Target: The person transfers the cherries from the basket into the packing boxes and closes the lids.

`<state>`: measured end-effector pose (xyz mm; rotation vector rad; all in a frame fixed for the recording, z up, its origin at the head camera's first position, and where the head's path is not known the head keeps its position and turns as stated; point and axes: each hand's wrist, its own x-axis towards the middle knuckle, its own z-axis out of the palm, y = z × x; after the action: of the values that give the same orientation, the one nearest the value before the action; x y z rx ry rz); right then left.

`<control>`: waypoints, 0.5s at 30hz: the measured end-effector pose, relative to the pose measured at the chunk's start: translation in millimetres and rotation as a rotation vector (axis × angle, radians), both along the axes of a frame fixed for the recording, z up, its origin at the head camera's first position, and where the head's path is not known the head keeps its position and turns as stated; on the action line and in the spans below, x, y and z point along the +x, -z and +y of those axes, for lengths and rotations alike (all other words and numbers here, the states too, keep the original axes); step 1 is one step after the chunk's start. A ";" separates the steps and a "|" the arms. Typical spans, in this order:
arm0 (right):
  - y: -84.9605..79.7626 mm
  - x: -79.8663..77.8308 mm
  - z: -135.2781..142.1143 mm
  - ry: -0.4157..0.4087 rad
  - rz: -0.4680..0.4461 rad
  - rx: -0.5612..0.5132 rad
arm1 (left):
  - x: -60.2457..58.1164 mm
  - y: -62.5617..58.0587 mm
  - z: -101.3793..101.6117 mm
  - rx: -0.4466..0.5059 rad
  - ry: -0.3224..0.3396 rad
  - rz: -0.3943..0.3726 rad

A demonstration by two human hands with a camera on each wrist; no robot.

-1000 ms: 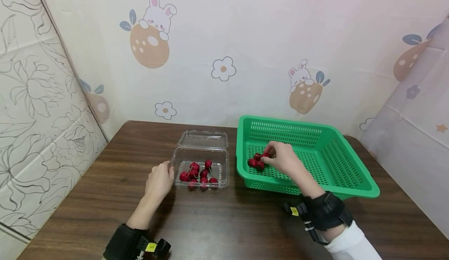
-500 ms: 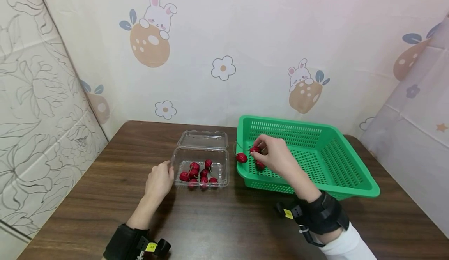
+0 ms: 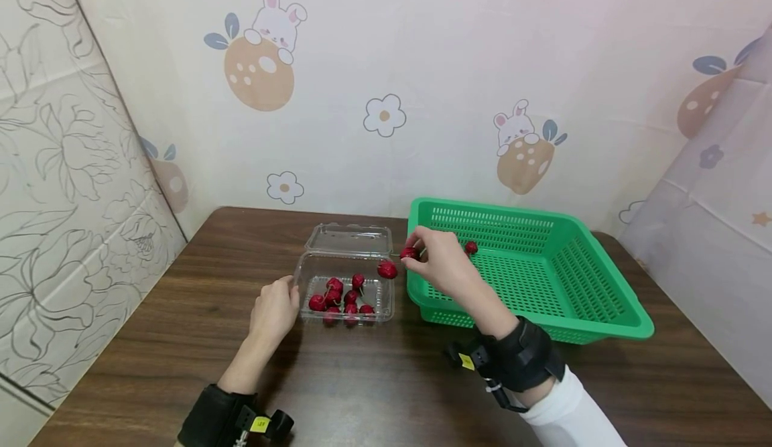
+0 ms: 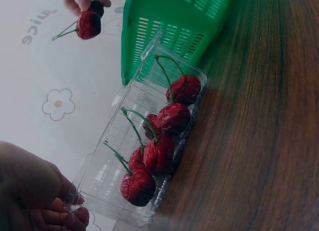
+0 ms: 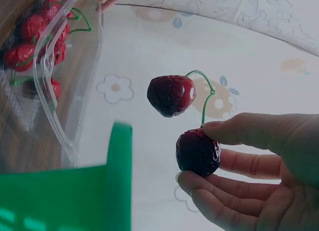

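My right hand (image 3: 443, 263) pinches a dark red cherry (image 5: 198, 152) between thumb and fingers, over the left rim of the green basket (image 3: 537, 286). A second cherry (image 5: 171, 95), joined to it by a green stem, hangs free over the right side of the clear plastic box (image 3: 319, 266). With thumb and curled fingers, my left hand (image 3: 274, 309) grips the box's left edge. The box's lid (image 3: 352, 239) is folded back, and several stemmed cherries (image 4: 159, 153) lie inside. One cherry (image 3: 471, 247) shows in the basket behind my right hand; others there may be hidden.
Box and basket stand side by side on a dark wooden table (image 3: 374, 380). A printed curtain (image 3: 386, 51) hangs behind the table, with another patterned panel (image 3: 72, 165) at left. The basket's raised left rim lies beneath my right hand.
My right hand has lifted the joined cherries out of the basket and carried them left toward the box. A cherry in the basket now shows farther back. My left hand has stayed put.
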<state>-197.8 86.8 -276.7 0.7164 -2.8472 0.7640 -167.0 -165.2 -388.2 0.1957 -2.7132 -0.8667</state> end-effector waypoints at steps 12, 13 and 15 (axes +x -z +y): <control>13.2 -6.5 -31.8 -0.004 0.016 0.082 | 0.6 -1.7 -0.1 0.007 0.005 -0.006; 14.1 -6.6 -34.1 -0.003 0.013 0.097 | 0.7 -1.8 -0.1 0.006 0.005 -0.006; 16.5 -6.7 -38.7 -0.005 0.011 0.130 | 0.9 -2.0 -0.2 0.004 0.006 -0.005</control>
<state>-204.5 48.1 -293.2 0.7421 -2.9072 0.5778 -166.1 -165.4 -386.2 0.1910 -2.7184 -0.8739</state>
